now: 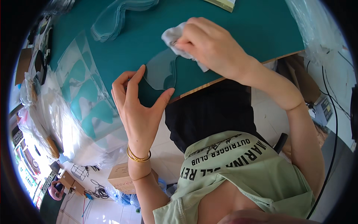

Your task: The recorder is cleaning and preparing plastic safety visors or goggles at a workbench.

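Two hands at work on one clear lens sheet. Far left: heap of crinkled clear plastic bags (56, 123) with cut-out film sheets, glossy, draped off the counter (242, 30) edge. Up left: stack of clear goggle-shaped lenses (119, 15), flat on the teal matte surface. Left hand (136, 108) spread open, thumb and forefinger bracketing the lower edge of the clear lens sheet (160, 71), pinning rather than gripping it. Sheet thin, stiff-looking, curved outline with nose notch, lying flat at the near counter edge, long axis roughly toward the right hand. Right hand (209, 46) curled closed around a white cloth (173, 35), pressed at the sheet's upper right corner. Both hands touching it; left steadies.
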The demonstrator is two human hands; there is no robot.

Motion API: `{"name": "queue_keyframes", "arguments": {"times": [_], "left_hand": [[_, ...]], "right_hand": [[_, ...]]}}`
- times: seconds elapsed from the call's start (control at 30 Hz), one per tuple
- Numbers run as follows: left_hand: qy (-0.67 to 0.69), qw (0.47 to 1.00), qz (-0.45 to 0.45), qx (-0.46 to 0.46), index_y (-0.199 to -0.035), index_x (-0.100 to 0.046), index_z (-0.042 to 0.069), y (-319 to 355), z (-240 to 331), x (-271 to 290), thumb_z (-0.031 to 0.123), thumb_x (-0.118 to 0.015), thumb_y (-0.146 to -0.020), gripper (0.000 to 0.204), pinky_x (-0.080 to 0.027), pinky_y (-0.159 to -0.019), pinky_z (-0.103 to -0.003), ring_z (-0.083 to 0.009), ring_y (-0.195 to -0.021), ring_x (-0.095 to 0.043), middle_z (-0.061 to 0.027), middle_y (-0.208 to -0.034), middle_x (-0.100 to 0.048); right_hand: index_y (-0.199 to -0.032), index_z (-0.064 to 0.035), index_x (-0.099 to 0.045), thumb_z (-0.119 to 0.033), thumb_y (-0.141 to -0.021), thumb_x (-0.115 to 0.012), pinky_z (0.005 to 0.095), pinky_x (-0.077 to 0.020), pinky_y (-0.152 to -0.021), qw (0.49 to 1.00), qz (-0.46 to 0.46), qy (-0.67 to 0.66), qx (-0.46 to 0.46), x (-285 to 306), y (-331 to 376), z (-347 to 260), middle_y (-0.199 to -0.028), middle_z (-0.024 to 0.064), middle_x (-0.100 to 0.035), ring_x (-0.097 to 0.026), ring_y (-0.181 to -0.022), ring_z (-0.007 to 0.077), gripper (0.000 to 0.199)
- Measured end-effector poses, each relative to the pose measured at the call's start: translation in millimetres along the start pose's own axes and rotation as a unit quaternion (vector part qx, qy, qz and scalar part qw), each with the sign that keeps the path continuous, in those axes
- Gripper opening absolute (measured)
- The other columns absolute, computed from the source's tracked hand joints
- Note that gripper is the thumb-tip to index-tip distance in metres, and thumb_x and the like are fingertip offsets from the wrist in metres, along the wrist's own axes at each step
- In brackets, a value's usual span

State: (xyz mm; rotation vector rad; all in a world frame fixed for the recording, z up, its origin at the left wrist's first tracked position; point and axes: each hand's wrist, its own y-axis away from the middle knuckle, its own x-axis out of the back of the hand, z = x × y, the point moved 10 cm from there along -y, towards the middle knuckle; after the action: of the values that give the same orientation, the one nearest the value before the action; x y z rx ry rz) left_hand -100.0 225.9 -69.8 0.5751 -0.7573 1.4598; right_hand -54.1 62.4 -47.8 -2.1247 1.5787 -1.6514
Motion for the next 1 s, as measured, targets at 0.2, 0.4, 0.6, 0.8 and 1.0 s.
{"name": "queue_keyframes", "arguments": {"times": [0.2,0.4,0.6,0.8,1.0], "left_hand": [[-0.022,0.999,0.004,-0.038,-0.123,-0.063,0.001,4.1,6.2,5.6,0.016,-0.086,-0.070,0.059,-0.045,-0.092,-0.039,-0.0289,-0.109,-0.052,-0.0125,-0.121,-0.052],[0.032,0.998,0.036,0.038,-0.121,-0.065,0.000,3.2,-32.4,62.3,0.009,-0.079,-0.079,0.045,-0.053,-0.085,-0.032,-0.0215,-0.095,-0.066,-0.0118,-0.110,-0.068],[-0.186,0.963,0.156,0.115,-0.128,-0.059,-0.006,-24.8,-140.5,152.7,0.028,-0.080,-0.078,0.064,-0.049,-0.093,-0.040,-0.0350,-0.109,-0.062,-0.0217,-0.121,-0.063],[-0.202,0.949,0.122,0.209,-0.137,-0.047,-0.011,-25.4,-173.7,167.6,0.031,-0.086,-0.071,0.087,-0.051,-0.092,-0.040,-0.0365,-0.108,-0.063,-0.0261,-0.118,-0.063],[-0.017,0.962,0.111,0.249,-0.127,-0.057,-0.011,-14.0,-210.3,168.5,0.023,-0.085,-0.073,0.069,-0.053,-0.068,-0.030,-0.0165,-0.079,-0.066,-0.0114,-0.086,-0.069]], "right_hand": [[-0.086,-0.0014,-0.056,-0.002,-0.085,-0.070,0.0337,-0.0474,-0.064,0.994,0.018,0.073,-0.086,29.4,30.1,12.1,-0.081,0.0092,-0.056,-0.057,-0.072,0.0262,0.014],[-0.096,-0.0003,-0.060,-0.004,-0.093,-0.064,0.0314,-0.0484,-0.069,0.964,0.004,0.133,-0.231,87.5,62.1,68.4,-0.090,0.0079,-0.060,-0.060,-0.078,0.0207,0.006],[-0.110,-0.0018,-0.064,-0.006,-0.095,-0.060,0.0299,-0.0488,-0.083,0.948,0.021,0.207,-0.240,114.1,41.7,73.5,-0.114,0.0078,-0.058,-0.061,-0.097,0.0204,0.016],[-0.113,-0.0026,-0.065,-0.004,-0.095,-0.060,0.0296,-0.0484,-0.091,0.985,0.006,0.108,-0.135,78.2,-20.5,17.4,-0.117,0.0075,-0.059,-0.061,-0.105,0.0206,0.019],[-0.106,-0.0044,-0.066,-0.004,-0.089,-0.064,0.0309,-0.0504,-0.078,0.995,-0.014,-0.092,0.027,2.3,-98.3,-61.8,-0.105,0.0068,-0.063,-0.063,-0.089,0.0222,0.017]]}}
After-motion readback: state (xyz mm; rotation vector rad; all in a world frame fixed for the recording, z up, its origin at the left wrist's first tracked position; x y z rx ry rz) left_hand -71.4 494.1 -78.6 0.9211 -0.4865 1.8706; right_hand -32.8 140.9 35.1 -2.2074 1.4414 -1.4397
